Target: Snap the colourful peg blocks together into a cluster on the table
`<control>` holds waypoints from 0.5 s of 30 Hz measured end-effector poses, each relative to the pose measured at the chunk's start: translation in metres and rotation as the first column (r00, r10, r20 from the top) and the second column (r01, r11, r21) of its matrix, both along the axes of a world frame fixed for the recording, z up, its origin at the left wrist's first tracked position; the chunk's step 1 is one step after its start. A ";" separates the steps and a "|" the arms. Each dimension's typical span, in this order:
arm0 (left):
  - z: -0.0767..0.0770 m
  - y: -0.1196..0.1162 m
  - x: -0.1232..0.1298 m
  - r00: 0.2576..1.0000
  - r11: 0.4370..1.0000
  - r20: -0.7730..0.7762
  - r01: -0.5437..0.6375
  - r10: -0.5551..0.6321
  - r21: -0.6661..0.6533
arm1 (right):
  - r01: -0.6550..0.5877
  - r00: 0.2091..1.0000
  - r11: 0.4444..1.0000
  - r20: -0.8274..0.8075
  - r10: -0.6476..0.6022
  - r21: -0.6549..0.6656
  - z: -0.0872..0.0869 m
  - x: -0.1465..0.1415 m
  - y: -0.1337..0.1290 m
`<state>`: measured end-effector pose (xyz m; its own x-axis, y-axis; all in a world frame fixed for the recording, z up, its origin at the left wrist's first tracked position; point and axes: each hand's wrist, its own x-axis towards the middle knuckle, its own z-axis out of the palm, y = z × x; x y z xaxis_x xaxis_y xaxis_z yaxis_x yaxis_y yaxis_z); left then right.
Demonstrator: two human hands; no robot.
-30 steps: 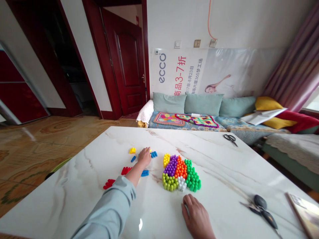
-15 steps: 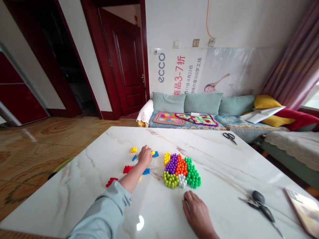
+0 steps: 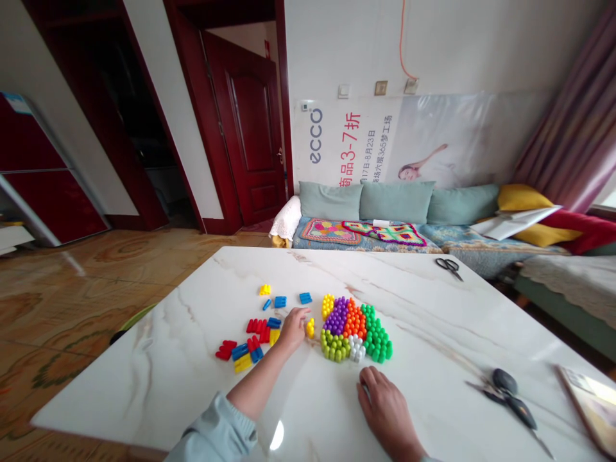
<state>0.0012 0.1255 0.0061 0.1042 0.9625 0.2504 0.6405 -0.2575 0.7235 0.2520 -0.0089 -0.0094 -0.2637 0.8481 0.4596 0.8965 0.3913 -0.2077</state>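
The person's left hand (image 3: 294, 326) reaches over the white table (image 3: 192, 385), its fingers bent toward a yellow piece (image 3: 310, 328) at the fingertips. The gap between thumb and fingers looks narrow, but the picture does not show whether they pinch that piece or only sit beside it. The piece lies between the left hand and the block of colored pegs (image 3: 356, 330), which is to the right of the grip. In that block, yellow, purple and orange groups stand toward the far side, green runs down the right edge, and light green and white groups are nearest the person.

Beyond the left hand's grip lie a blue piece (image 3: 305, 298) and, farther left, a blue block (image 3: 280, 301), a small blue stick (image 3: 267, 304) and a yellow block (image 3: 265, 290). Left of the wrist are red pieces (image 3: 258, 326) with blue and yellow ones close by; past them, nearer the person, is another mixed group (image 3: 243, 356) of red, blue and yellow.

The right hand (image 3: 385, 404) is palm down on the table, near the white pegs, fingers loosely bent together; what is under its palm cannot be seen. Right of it lies a black-handled tool (image 3: 510, 398), and far beyond it are black scissors (image 3: 449, 267).
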 end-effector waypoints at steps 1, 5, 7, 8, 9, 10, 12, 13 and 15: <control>-0.001 -0.005 0.000 1.000 1.000 -0.001 -0.018 0.018 0.021 | 0.001 1.000 1.000 0.001 -0.001 -0.007 0.000 0.000 0.000; -0.005 -0.026 0.000 1.000 0.998 -0.019 -0.015 0.017 0.063 | 0.001 1.000 1.000 0.014 0.000 -0.031 0.000 0.000 0.000; -0.009 -0.030 0.003 1.000 0.998 -0.022 -0.021 0.022 0.061 | 0.003 1.000 0.999 0.020 -0.002 -0.038 -0.001 0.000 0.000; -0.011 -0.030 0.005 0.999 0.998 -0.019 -0.035 0.036 0.057 | 0.004 1.000 0.999 0.023 -0.003 -0.041 -0.001 0.000 0.000; -0.013 -0.028 0.007 0.998 0.997 -0.015 -0.056 0.057 0.051 | 0.005 1.000 0.999 0.025 -0.003 -0.044 -0.001 0.000 0.000; -0.015 -0.026 0.009 0.997 0.996 -0.009 -0.081 0.081 0.045 | 0.005 1.000 0.999 0.026 -0.004 -0.046 -0.001 0.000 0.000; -0.016 -0.019 0.014 0.991 0.991 0.007 -0.132 0.131 0.026 | 0.006 1.000 0.999 0.028 -0.005 -0.050 -0.001 0.000 0.000; -0.016 -0.016 0.017 0.988 0.988 0.017 -0.156 0.156 0.012 | 0.008 1.000 0.999 0.028 -0.006 -0.052 -0.001 0.001 0.000; -0.016 -0.010 0.022 0.979 0.979 0.040 -0.200 0.201 -0.024 | 0.011 1.000 0.998 0.028 -0.009 -0.057 -0.001 0.001 0.000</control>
